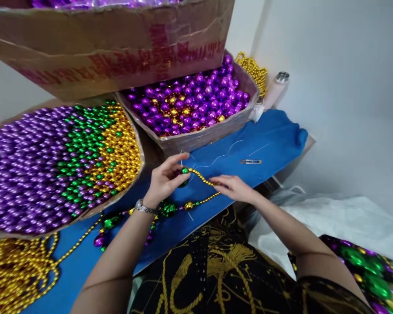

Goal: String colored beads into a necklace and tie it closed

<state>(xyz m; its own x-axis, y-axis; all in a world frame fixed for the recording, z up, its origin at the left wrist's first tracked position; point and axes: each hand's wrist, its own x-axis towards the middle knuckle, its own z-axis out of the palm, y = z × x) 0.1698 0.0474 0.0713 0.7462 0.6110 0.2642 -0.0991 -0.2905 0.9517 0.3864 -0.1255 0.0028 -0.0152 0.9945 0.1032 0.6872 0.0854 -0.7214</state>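
Blue cloth-covered bench (pixel 271 135) stands against a pale wall, with brown cardboard boxes at its far and left sides: a tall one with red printing (pixel 118 52), a low one of shiny purple and gold balls (pixel 209 138), and another (pixel 143 163) packed with purple, green and gold bead strands. Near the bench's middle, a gold round-bead string (pixel 201 176) with a glossy green bead (pixel 185 170) at its end spans both hands. The left hand (pixel 163 183), a silver bracelet (pixel 145 206) at its wrist, grasps the green-bead end between thumb and fingers. The right hand (pixel 234 188) has its fingertips at the string's other end; whether they pinch it, I cannot tell. Thin white thread (pixel 227 152) trails towards small metal snips (pixel 251 162).
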